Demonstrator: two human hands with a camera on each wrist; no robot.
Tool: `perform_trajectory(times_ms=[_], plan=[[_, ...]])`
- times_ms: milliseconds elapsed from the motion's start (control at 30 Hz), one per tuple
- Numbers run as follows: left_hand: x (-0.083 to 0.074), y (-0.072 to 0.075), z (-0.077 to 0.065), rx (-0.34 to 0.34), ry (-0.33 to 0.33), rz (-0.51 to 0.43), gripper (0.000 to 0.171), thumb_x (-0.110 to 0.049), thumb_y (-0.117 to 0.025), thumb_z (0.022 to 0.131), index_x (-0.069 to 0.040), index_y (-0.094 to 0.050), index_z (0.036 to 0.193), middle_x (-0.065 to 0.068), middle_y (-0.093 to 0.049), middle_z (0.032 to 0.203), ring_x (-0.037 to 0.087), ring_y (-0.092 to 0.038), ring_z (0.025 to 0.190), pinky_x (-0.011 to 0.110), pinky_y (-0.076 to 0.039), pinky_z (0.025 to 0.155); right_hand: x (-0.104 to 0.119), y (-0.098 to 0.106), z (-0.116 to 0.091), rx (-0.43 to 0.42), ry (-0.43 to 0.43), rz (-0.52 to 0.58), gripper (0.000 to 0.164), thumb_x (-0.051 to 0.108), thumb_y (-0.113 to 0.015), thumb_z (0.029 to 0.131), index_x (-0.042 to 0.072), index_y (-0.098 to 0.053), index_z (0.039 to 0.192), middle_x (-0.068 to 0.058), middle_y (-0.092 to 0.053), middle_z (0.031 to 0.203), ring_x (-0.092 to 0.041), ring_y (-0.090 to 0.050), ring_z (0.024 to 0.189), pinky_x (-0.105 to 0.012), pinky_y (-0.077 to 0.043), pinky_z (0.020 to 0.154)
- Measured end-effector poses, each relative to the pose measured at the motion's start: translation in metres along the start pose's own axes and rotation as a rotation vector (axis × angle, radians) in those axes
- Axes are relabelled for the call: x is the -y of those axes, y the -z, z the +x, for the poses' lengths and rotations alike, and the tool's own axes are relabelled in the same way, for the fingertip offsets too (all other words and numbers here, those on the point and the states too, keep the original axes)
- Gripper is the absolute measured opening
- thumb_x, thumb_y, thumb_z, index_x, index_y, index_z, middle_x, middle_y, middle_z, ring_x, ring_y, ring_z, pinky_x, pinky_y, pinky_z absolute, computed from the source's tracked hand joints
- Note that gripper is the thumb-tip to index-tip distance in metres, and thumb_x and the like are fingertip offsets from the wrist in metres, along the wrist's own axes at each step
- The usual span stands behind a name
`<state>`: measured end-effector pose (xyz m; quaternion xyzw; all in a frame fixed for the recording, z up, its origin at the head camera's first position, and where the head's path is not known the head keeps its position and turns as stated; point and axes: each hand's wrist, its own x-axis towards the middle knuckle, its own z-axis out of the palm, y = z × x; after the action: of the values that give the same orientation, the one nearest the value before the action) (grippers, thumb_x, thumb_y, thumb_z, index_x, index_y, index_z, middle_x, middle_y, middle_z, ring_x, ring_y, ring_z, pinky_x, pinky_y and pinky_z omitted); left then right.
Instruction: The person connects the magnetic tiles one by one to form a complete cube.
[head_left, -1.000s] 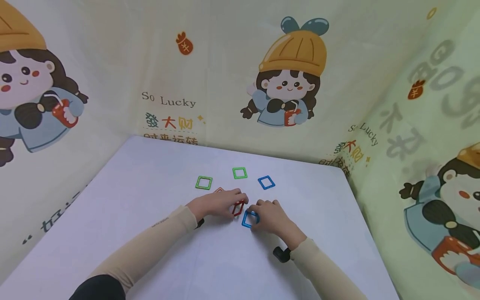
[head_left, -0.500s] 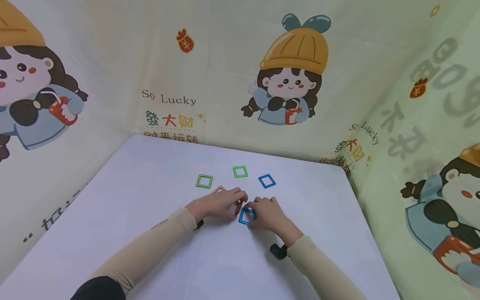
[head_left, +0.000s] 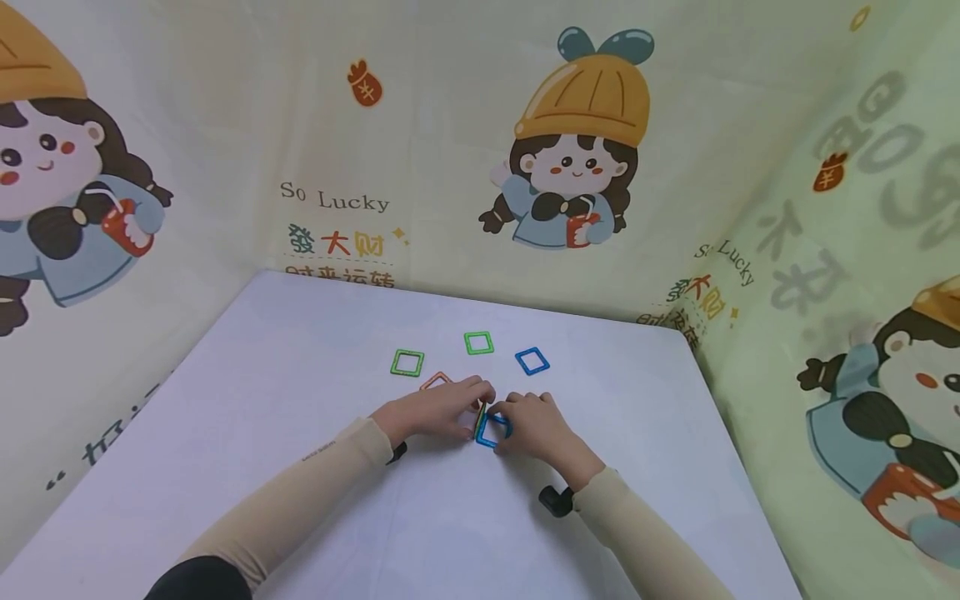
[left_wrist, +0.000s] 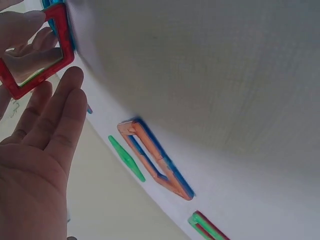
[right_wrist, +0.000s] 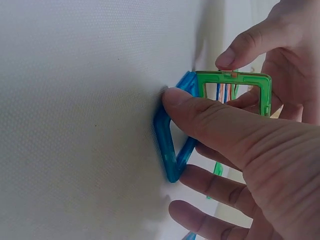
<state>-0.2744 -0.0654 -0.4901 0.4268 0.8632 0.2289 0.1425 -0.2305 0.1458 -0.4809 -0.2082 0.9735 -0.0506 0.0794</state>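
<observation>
Near the table's middle, my left hand [head_left: 435, 408] pinches a square magnetic tile [head_left: 478, 418] standing on edge. This tile shows a red face [left_wrist: 64, 35] in the left wrist view and a green face [right_wrist: 235, 77] in the right wrist view. Beside it, my right hand [head_left: 540, 425] holds a blue square magnetic tile [head_left: 486, 442] low at the table, thumb on one side and fingers on the other. One edge of the blue tile meets the base of the red-green tile. An orange tile [head_left: 435, 379], partly hidden behind my left hand, shows blue underneath in the left wrist view.
Farther back on the white table [head_left: 337, 333] lie two green-framed square tiles, a left one [head_left: 405, 375] and a middle one [head_left: 480, 353], and a blue tile [head_left: 522, 366] to the right. A printed cloth [head_left: 442, 167] hangs behind the table and along its sides.
My right hand has slid the blue tile left, up against the other tile. The red-green tile has turned more edge-on to the head view. The remaining tiles stay put.
</observation>
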Motion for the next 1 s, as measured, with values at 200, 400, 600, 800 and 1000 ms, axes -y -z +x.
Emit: perform_trajectory(times_ms=[200,400,600,800,1000], plan=[[0.002,-0.004,0.000,-0.017,-0.002,-0.016,0.056,-0.015,-0.081,0.087,-0.016,-0.051,0.134,-0.004,-0.054,0.127,0.009,-0.058,0.112,0.026,-0.050,0.100,-0.002,-0.002,0.001,-0.002,-0.001,0.006,0.056,0.042,-0.092,0.075,0.025,-0.074,0.126,0.000,-0.071,0.113,-0.022,-0.063,0.095,-0.045,-0.044,0.089],[0.002,-0.008,0.001,-0.015,0.007,-0.059,0.056,-0.016,-0.080,0.089,-0.018,-0.050,0.135,-0.003,-0.054,0.127,0.012,-0.058,0.114,0.026,-0.050,0.101,-0.004,-0.004,0.002,0.015,-0.007,0.025,0.055,0.044,-0.092,0.076,0.026,-0.074,0.125,0.000,-0.071,0.114,-0.021,-0.063,0.096,-0.045,-0.043,0.089],[0.001,-0.008,0.000,-0.017,-0.005,-0.075,0.058,-0.015,-0.079,0.089,-0.016,-0.049,0.139,-0.003,-0.056,0.128,0.015,-0.059,0.116,0.027,-0.050,0.102,-0.014,0.000,0.007,0.028,-0.015,0.137,0.049,0.050,-0.081,0.086,0.021,-0.074,0.125,0.001,-0.072,0.110,-0.020,-0.065,0.097,-0.049,-0.045,0.090],[0.001,-0.007,0.001,-0.017,-0.027,-0.069,0.053,-0.023,-0.075,0.094,-0.017,-0.049,0.141,-0.005,-0.057,0.126,0.014,-0.059,0.117,0.028,-0.049,0.104,-0.045,0.012,0.019,0.031,-0.179,0.335,0.055,0.055,-0.070,0.093,0.014,-0.071,0.130,-0.005,-0.072,0.123,-0.027,-0.064,0.117,-0.055,-0.048,0.104],[0.002,-0.007,0.001,-0.010,-0.015,-0.097,0.050,-0.026,-0.072,0.096,-0.014,-0.052,0.140,-0.007,-0.060,0.126,0.015,-0.061,0.118,0.030,-0.049,0.105,-0.079,0.021,0.026,-0.011,-0.280,0.442,0.049,0.045,-0.073,0.094,0.008,-0.071,0.126,-0.011,-0.070,0.120,-0.028,-0.062,0.111,-0.049,-0.052,0.096]])
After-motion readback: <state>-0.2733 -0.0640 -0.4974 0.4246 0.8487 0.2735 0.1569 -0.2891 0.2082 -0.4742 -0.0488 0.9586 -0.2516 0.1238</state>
